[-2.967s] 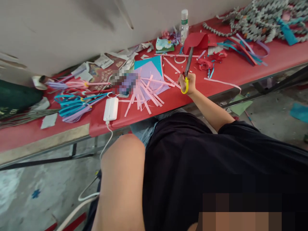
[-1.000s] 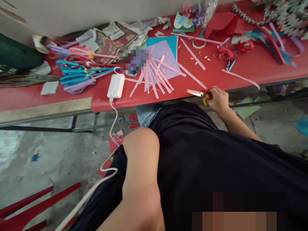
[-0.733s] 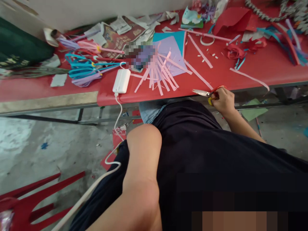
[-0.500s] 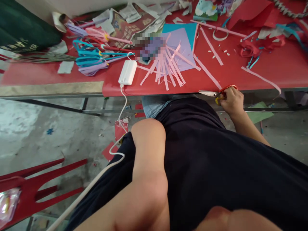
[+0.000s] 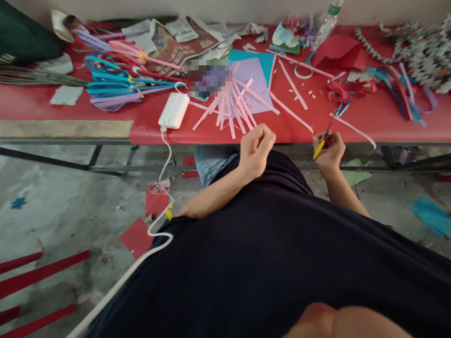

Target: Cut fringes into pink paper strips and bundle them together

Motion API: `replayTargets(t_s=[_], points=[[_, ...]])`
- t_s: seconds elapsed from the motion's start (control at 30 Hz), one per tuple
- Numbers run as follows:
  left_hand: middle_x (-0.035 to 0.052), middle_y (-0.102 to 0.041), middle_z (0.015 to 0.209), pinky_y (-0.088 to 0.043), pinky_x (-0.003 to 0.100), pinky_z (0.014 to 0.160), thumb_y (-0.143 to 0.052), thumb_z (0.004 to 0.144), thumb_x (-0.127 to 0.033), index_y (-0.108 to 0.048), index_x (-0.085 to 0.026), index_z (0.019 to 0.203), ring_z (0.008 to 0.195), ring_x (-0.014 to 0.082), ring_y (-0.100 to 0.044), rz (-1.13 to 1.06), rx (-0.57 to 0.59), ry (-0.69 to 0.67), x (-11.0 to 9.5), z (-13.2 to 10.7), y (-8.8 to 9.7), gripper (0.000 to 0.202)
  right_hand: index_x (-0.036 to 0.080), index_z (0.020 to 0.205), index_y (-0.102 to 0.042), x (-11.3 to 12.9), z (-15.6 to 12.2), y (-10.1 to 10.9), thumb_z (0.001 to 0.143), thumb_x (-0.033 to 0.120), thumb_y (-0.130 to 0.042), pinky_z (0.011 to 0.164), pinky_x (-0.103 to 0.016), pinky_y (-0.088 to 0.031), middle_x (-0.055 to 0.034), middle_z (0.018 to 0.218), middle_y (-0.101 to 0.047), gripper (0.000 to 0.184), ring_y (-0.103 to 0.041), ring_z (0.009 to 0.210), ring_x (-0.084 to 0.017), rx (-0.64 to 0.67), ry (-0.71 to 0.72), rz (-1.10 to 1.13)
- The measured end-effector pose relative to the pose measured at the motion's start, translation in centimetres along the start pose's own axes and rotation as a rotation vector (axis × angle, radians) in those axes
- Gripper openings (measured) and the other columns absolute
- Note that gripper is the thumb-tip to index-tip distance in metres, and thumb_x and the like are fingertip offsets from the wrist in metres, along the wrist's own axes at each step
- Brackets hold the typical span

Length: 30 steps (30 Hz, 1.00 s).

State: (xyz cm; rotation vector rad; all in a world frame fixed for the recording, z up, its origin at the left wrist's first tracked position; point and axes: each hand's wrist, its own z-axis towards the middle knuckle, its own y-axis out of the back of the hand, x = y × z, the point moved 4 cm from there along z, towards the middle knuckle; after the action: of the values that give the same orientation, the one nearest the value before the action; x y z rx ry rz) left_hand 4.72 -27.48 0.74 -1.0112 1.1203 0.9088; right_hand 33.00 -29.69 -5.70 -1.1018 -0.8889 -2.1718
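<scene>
My left hand (image 5: 256, 149) is curled into a loose fist just off the table's front edge, near the tips of fanned pink paper strips (image 5: 243, 105); nothing shows in its fingers. In my right hand (image 5: 331, 152) is a pair of scissors (image 5: 319, 150), yellow on the handle, with the blades pointing up toward the table. The lower end of a long pink strip (image 5: 294, 113) lies close to my right fingertips; I cannot tell if they touch. Under the fan lie a lilac sheet (image 5: 259, 77) and a blue sheet (image 5: 243, 55).
A white power bank (image 5: 174, 111) with a cable sits on the red table (image 5: 211, 136). Looped ribbons (image 5: 112, 82) and newspaper (image 5: 183, 40) lie to the left. Red paper scraps (image 5: 338, 91), a clear bottle (image 5: 326, 28) and another pink strip (image 5: 354, 130) are to the right.
My left forearm has swung up from across my lap, bringing the fist to the table edge. My right hand has turned the scissors from pointing left to pointing up. The view has shifted right.
</scene>
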Motion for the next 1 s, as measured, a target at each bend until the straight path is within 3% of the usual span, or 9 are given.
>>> replayTargets(t_s=[0.03,0.1,0.2,0.3,0.43,0.57,0.67,0.87,1.0], points=[[-0.0024,-0.053,0.064,-0.035,0.027,0.058,-0.065,0.105,-0.044,-0.057,-0.021,0.074,0.057,0.0090,-0.042,-0.017,0.038,0.039,0.5,1.1,-0.5,0.040,0.028,0.081,-0.040,0.8,-0.1,0.0,0.080,0.040,-0.072,0.062,-0.034,-0.052,0.0020,0.076,-0.061,0.035,-0.058,0.061,-0.016,-0.032,-0.022,0.086],[0.0018,-0.069,0.077,-0.040,0.025,0.056,-0.064,0.105,-0.044,-0.067,-0.018,0.086,0.058,0.0087,-0.055,-0.061,0.145,0.270,2.1,2.7,-1.7,0.032,0.028,0.083,-0.038,2.9,-0.5,0.0,0.078,0.039,-0.077,0.059,-0.033,-0.053,0.0013,0.081,-0.064,0.040,-0.060,0.059,-0.015,-0.024,-0.093,0.258],[0.0110,-0.081,0.107,-0.057,0.027,0.073,-0.064,0.104,-0.055,-0.073,-0.016,0.108,0.079,0.0151,-0.075,-0.228,0.256,0.473,3.5,3.4,-2.7,0.040,0.027,0.082,-0.041,6.7,-2.1,-0.3,0.077,0.031,-0.080,0.051,-0.028,-0.047,0.0017,0.082,-0.061,0.040,-0.057,0.059,-0.013,0.067,-0.238,0.498],[0.0102,-0.081,0.114,-0.059,0.029,0.080,-0.071,0.100,-0.054,-0.073,-0.019,0.119,0.090,0.0179,-0.078,-0.393,0.269,0.365,3.0,3.1,-2.7,0.040,0.027,0.082,-0.043,10.4,-4.3,-1.2,0.076,0.031,-0.083,0.048,-0.027,-0.046,0.0009,0.083,-0.061,0.041,-0.058,0.061,-0.013,0.197,-0.332,0.595],[0.0037,-0.081,0.093,-0.056,0.023,0.072,-0.077,0.096,-0.028,-0.074,-0.020,0.115,0.076,0.0116,-0.072,-0.454,0.157,0.236,2.1,2.8,-2.0,0.021,0.026,0.080,-0.045,12.3,-6.6,-3.2,0.068,0.036,-0.092,0.040,-0.024,-0.038,0.0028,0.077,-0.062,0.050,-0.057,0.056,-0.012,0.312,-0.507,0.691],[0.0019,-0.081,0.089,-0.052,0.021,0.067,-0.071,0.092,-0.012,-0.071,-0.019,0.108,0.068,0.0086,-0.066,-0.428,0.066,0.284,1.9,2.7,-1.4,0.017,0.025,0.077,-0.047,12.0,-7.4,-4.9,0.067,0.039,-0.098,0.047,-0.026,-0.047,0.0037,0.076,-0.066,0.054,-0.058,0.054,-0.011,0.415,-0.482,0.720],[0.0013,-0.082,0.090,-0.052,0.022,0.067,-0.071,0.093,-0.014,-0.070,-0.019,0.111,0.067,0.0087,-0.066,-0.376,0.019,0.246,1.6,2.7,-1.0,0.019,0.024,0.077,-0.048,11.3,-7.4,-5.6,0.067,0.040,-0.099,0.052,-0.028,-0.052,0.0033,0.077,-0.070,0.054,-0.061,0.056,-0.011,0.468,-0.458,0.694],[0.0021,-0.082,0.086,-0.057,0.026,0.078,-0.076,0.093,-0.017,-0.069,-0.018,0.117,0.086,0.0146,-0.077,-0.194,-0.023,0.100,0.8,2.6,-0.5,0.026,0.025,0.077,-0.047,10.8,-7.3,-5.9,0.065,0.045,-0.099,0.051,-0.030,-0.053,0.0033,0.075,-0.070,0.056,-0.062,0.054,-0.012,0.483,-0.456,0.655],[0.0025,-0.083,0.085,-0.055,0.026,0.073,-0.075,0.093,-0.015,-0.070,-0.017,0.118,0.076,0.0134,-0.075,-0.154,-0.054,0.066,0.6,3.4,0.2,0.026,0.025,0.076,-0.048,10.9,-7.1,-6.0,0.067,0.046,-0.098,0.051,-0.031,-0.053,0.0032,0.074,-0.070,0.055,-0.061,0.054,-0.012,0.470,-0.436,0.627]])
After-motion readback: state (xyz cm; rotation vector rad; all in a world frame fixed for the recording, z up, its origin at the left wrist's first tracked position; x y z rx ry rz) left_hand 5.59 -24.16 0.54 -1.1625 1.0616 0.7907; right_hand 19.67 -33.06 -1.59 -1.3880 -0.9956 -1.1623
